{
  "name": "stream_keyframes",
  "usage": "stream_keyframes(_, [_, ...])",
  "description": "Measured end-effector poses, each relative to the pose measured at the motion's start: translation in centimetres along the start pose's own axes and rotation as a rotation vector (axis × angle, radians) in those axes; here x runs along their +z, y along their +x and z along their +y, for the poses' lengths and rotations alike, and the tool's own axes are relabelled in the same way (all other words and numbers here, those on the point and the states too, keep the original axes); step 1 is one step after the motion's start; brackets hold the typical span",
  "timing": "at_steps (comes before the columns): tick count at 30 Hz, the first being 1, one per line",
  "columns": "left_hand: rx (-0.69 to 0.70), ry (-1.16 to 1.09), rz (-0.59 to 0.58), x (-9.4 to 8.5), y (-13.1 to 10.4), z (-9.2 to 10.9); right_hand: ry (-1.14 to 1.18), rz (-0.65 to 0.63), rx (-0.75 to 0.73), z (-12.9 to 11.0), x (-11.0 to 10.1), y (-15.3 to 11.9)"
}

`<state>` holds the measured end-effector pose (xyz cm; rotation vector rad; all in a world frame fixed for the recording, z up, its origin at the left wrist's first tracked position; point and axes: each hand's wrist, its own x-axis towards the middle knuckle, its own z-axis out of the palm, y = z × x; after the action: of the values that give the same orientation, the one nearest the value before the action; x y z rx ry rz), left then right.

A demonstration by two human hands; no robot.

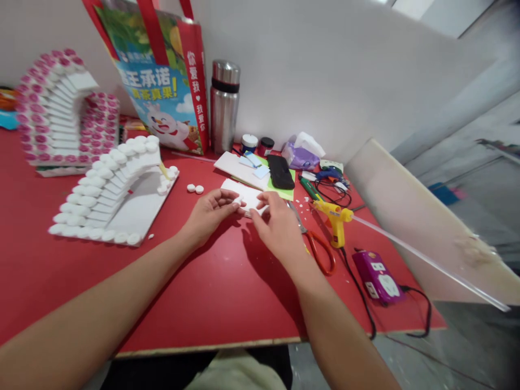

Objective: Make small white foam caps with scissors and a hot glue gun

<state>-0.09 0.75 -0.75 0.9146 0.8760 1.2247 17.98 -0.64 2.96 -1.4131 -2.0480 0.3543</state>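
Note:
Over the red table, my left hand (209, 214) pinches a small white piece (238, 200) between thumb and fingertips. Just right of it, my right hand (278, 222) has its thumb and fingers curled together at the edge of a white card (247, 190); what they grip, if anything, is hidden. Two round white discs (195, 189) lie left of my hands. Further left stands a white curved staircase model (109, 187), its edges lined with white discs. Right of my right hand are scissors (320, 252) with orange-red handles, partly covered by the hand.
A yellow glue gun (335, 219) holds a long clear stick jutting past the table's right edge. Its cord runs near a purple power socket (377, 276). Behind stand a steel flask (225, 108), a shopping bag (162, 81), a phone (281, 172) and a pink-flowered model (60, 116).

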Motion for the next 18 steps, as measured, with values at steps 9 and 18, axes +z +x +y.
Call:
stream_keyframes(9, [-0.189, -0.256, -0.009, -0.3, 0.6, 0.5, -0.762, -0.248, 0.205, 3.8, -6.5, -7.5])
stream_keyframes(18, [-0.23, -0.277, -0.056, -0.3, 0.0, 1.0, -0.693, -0.423, 0.45, 4.3, -6.5, -6.0])
